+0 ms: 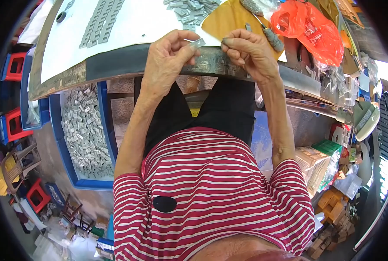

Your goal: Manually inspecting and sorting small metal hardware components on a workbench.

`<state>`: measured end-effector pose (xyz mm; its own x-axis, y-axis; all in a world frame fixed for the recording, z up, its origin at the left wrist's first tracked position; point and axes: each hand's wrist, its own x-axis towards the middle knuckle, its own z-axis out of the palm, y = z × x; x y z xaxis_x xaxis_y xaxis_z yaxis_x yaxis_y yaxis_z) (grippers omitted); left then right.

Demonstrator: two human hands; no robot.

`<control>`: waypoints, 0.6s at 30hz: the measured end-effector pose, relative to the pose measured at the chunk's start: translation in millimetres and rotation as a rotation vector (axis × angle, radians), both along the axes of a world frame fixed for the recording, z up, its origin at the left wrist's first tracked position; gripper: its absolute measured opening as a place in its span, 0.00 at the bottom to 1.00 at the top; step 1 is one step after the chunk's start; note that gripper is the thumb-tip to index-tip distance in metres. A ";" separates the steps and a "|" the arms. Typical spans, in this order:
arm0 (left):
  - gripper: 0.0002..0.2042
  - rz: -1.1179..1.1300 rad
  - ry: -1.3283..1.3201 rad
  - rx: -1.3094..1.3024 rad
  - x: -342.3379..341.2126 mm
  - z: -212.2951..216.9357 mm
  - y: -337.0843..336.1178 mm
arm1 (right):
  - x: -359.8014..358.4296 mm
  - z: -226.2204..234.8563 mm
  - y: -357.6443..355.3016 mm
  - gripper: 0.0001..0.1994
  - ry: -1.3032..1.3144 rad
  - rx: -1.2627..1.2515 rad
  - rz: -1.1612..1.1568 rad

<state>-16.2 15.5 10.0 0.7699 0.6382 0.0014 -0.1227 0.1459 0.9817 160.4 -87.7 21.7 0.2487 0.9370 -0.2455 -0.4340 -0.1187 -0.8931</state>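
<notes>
Near the table's front edge, my left hand (167,56) pinches a small flat grey piece (198,43) between thumb and fingers; it looks like a little plate with an opening in it. Just to the right, my right hand (254,53) is closed, with a small dark piece (224,44) at its fingertips, its kind too small to make out. A gap separates the two hands. Beyond them lies a loose pile of similar grey pieces (193,12), and more grey pieces (102,24) are laid in rows at the left on white sheeting.
Behind my right hand sit a brown wooden board (222,21), a tool with a wrapped grey handle (272,39) and a red plastic bag (307,26). Below the table's left side, a blue tray (74,179) holds a heap of grey pieces. A black ring (61,17) lies far left.
</notes>
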 end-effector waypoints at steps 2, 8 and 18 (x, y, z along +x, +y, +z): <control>0.11 -0.003 0.024 0.017 -1.9 -1.0 -1.7 | -9.7 3.0 1.7 0.06 -0.100 0.006 -0.052; 0.11 0.008 0.026 0.012 -5.0 -4.2 -3.4 | -23.4 -5.9 7.3 0.06 -0.130 0.017 -0.031; 0.10 0.069 0.091 0.128 -0.6 -5.7 -9.9 | -24.8 -13.2 9.4 0.06 -0.118 0.011 -0.039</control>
